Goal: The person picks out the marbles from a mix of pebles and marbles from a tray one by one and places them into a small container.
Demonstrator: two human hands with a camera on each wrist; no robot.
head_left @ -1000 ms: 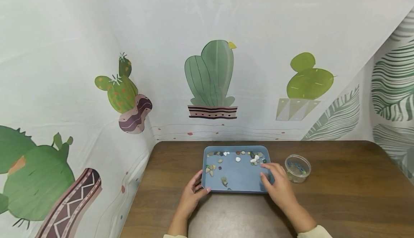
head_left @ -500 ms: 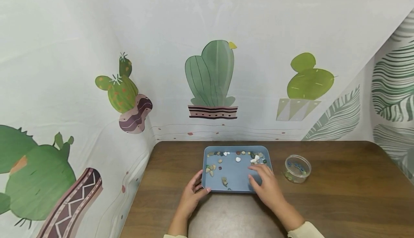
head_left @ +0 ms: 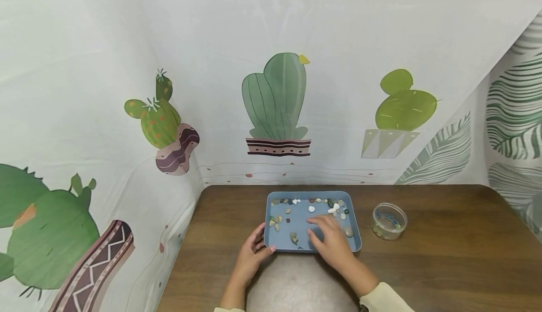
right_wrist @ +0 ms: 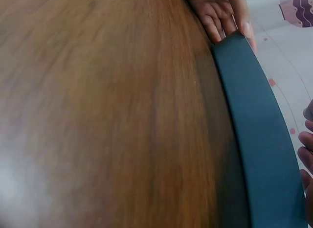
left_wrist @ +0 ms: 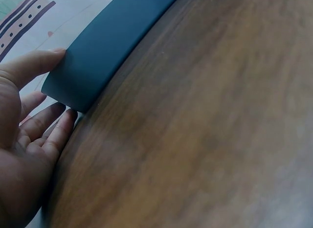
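A blue rectangular tray on the table holds scattered pebbles, many along its far edge and in the corners. My left hand grips its near left corner, with the thumb on the rim and the fingers against the side. Over the tray's near right half hovers my right hand, fingers loosely bent and apart, nothing visible between them. A white pebble lies beyond its fingertips, and a larger greyish pebble lies to its right. A grey-brown stone is left of the thumb.
Right of the tray stands a round clear tub with small blue and yellowish-green pieces inside. The brown wooden table reaches back to a white cloth printed with cacti.
My right hand has moved left across the tray from its right edge, uncovering the larger pebble and the tray's right side. My left hand and the tray have stayed in place.
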